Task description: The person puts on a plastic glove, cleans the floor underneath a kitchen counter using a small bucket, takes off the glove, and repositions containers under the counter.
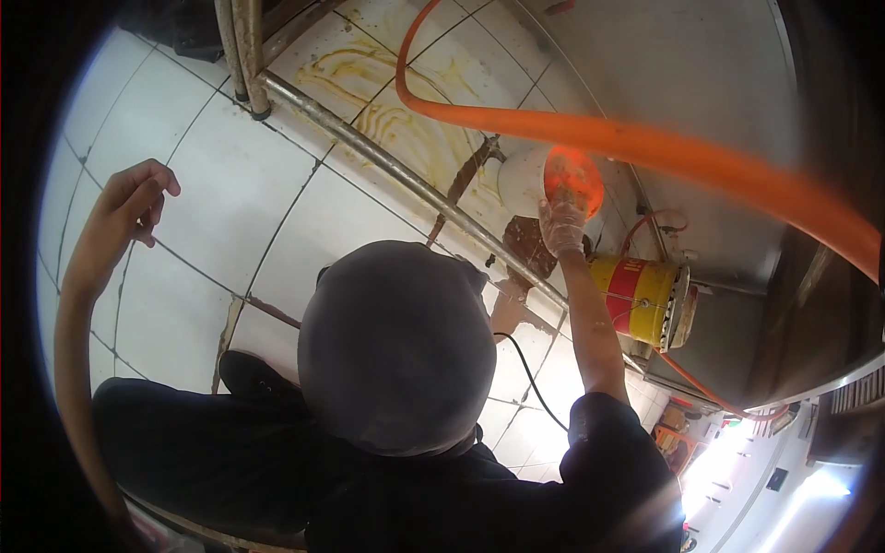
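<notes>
My left hand (134, 203) hangs over the white tiled floor (230, 166) at the left, its bare forearm coming up from the lower edge. The fingers are curled in and nothing shows in them. My right hand is out of view. In front of me sits a person in a grey cap (396, 346) and black clothes, back toward me. That person's hand (562, 229), in a clear glove, reaches to the mouth of a tipped white bucket (522, 180) with a bright orange-red inside (573, 175). Their fingertips overlap the inside.
An orange hose (553, 123) sweeps across the upper right, close to the camera. A metal frame bar (396, 171) runs diagonally low over the tiles. Beside the bucket lies a yellow and red pail (631, 297). Yellowish smears (396, 129) streak the tiles behind the bar.
</notes>
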A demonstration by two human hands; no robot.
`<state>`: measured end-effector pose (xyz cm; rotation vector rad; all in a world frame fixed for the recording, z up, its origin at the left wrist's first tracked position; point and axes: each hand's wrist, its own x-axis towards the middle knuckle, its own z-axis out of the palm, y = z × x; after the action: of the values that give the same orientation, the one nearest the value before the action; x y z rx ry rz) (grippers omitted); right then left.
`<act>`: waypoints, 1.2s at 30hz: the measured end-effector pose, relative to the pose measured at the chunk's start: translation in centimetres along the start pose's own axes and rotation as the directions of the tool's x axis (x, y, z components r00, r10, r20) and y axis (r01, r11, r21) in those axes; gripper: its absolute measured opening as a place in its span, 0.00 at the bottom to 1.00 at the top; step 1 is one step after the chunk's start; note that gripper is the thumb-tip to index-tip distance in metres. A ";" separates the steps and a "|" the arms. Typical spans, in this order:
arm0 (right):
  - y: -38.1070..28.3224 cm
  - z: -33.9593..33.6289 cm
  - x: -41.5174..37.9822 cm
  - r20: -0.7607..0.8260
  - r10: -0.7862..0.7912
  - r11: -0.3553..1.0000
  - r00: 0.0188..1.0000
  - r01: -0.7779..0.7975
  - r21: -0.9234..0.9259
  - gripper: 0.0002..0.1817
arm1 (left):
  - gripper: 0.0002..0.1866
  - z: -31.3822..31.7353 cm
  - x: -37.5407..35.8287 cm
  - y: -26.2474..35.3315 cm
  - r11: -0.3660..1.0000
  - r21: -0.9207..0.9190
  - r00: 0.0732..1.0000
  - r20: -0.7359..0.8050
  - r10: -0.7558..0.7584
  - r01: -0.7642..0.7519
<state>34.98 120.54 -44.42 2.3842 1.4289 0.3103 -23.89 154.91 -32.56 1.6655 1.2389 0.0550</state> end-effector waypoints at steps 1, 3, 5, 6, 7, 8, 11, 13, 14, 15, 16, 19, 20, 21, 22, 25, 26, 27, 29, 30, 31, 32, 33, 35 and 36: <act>-0.2 0.0 -0.5 0.047 0.029 1.000 0.999 -0.029 0.005 0.33 | 0.17 -0.1 0.0 0.2 1.000 -0.007 1.000 0.011 0.004 -0.004; -0.4 -0.3 -2.0 -0.006 0.000 0.999 1.000 0.000 0.035 0.32 | 0.18 -0.1 0.0 0.4 1.000 -0.021 0.999 0.030 0.014 -0.013; -0.5 -0.8 -3.0 -0.024 -0.048 0.997 0.999 0.049 0.063 0.32 | 0.18 -0.1 0.0 0.6 0.999 -0.033 0.998 0.047 0.029 -0.027; -0.4 -1.2 -3.3 -0.016 -0.077 0.994 0.997 0.078 0.076 0.32 | 0.18 0.0 -0.3 0.5 0.998 -0.047 0.999 -0.023 0.042 -0.043; -0.4 -1.7 -4.1 -0.001 -0.097 0.991 0.995 0.096 0.090 0.32 | 0.18 0.3 -0.6 0.4 0.996 -0.057 0.995 -0.082 0.057 -0.062; -0.9 -3.0 -4.8 0.101 -0.046 0.988 0.994 0.030 0.150 0.32 | 0.19 0.7 -0.5 0.3 0.995 -0.064 0.990 -0.118 0.074 -0.082; 1.4 3.2 -7.5 -0.090 -0.107 0.993 0.990 0.110 0.036 0.30 | 0.25 -0.3 0.0 0.1 0.989 0.136 0.997 -0.026 0.067 -0.063; -0.1 -0.3 -7.3 0.020 -0.082 0.985 0.996 0.078 0.153 0.31 | 0.26 -0.2 0.0 0.3 0.985 0.159 0.998 -0.021 0.064 -0.060; -1.0 -3.6 -6.1 0.065 -0.079 0.975 0.995 0.063 0.213 0.31 | 0.26 -0.2 0.0 0.4 0.985 0.165 0.998 -0.026 0.051 -0.046; -0.6 -5.0 -6.1 0.182 -0.193 0.981 0.964 0.192 0.026 0.29 | 0.26 -0.1 0.0 0.6 0.985 0.171 0.999 -0.036 0.035 -0.028; -0.2 -6.4 -6.2 0.294 -0.303 0.928 0.907 0.351 -0.127 0.28 | 0.26 0.0 0.1 0.6 0.987 0.153 0.998 -0.031 0.053 -0.048; 2.0 -3.4 -4.1 0.065 -0.409 0.797 0.910 0.391 -0.460 0.26 | 0.25 0.1 -0.3 0.6 0.991 0.111 0.996 -0.046 0.074 -0.069; 2.4 -3.1 -3.0 -0.051 -0.413 0.803 0.909 0.337 -0.491 0.26 | 0.25 0.2 -0.6 1.1 0.993 0.100 0.996 -0.049 0.072 -0.066; 3.5 -1.9 -1.8 -0.097 -0.380 0.707 0.920 0.222 -0.671 0.26 | 0.25 0.2 -0.7 1.4 0.994 0.090 0.996 -0.047 0.072 -0.067; 4.7 -0.5 -0.7 -0.142 -0.347 0.575 0.927 0.091 -0.813 0.27 | 0.24 0.2 -0.7 1.1 0.994 0.081 0.996 -0.053 0.075 -0.070; 3.7 -0.8 2.7 -0.149 0.008 0.855 0.989 -0.084 -0.512 0.27 | 0.23 0.4 -0.6 0.6 0.995 0.031 0.995 -0.041 0.091 -0.090; 2.8 0.5 3.0 -0.209 0.032 0.900 0.977 -0.119 -0.420 0.27 | 0.23 0.3 -0.6 0.7 0.996 0.030 0.996 -0.038 0.082 -0.081; 1.6 2.0 3.7 -0.269 0.058 0.936 0.961 -0.146 -0.320 0.26 | 0.22 0.3 -0.7 0.7 0.997 0.028 0.997 -0.040 0.073 -0.071; -1.1 4.4 4.7 -0.371 0.126 0.979 0.920 -0.177 -0.106 0.26 | 0.22 0.2 -1.0 1.2 0.997 0.013 0.997 -0.036 0.071 -0.070; -2.1 5.4 4.8 -0.407 0.171 0.983 0.897 -0.185 0.005 0.26 | 0.22 0.2 -1.0 1.1 0.998 -0.005 0.997 -0.034 0.065 -0.065; -3.6 1.8 5.1 -0.087 0.401 0.902 0.912 -0.376 0.212 0.28 | 0.22 0.2 -0.9 1.0 0.998 -0.021 0.998 -0.030 0.059 -0.059; -3.7 2.5 5.1 -0.147 0.400 0.904 0.905 -0.363 0.224 0.28 | 0.22 0.1 -0.9 0.9 0.998 -0.036 0.998 -0.019 0.052 -0.052; -3.6 3.2 5.0 -0.206 0.397 0.908 0.894 -0.350 0.231 0.29 | 0.22 0.0 -0.9 0.9 0.999 -0.034 0.999 0.006 0.038 -0.038; -3.2 3.4 4.5 -0.315 0.351 0.933 0.882 -0.302 0.194 0.32 | 0.23 -0.2 -0.8 1.1 0.999 -0.036 0.998 0.061 0.026 -0.024; -3.7 2.9 4.0 -0.362 0.301 0.953 0.882 -0.263 0.151 0.33 | 0.23 -0.2 -0.8 1.2 0.999 -0.040 0.996 0.088 0.022 -0.018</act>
<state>34.92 125.17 -48.46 2.7261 1.2602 0.8396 -23.53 154.54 -31.23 1.6297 1.1483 0.0177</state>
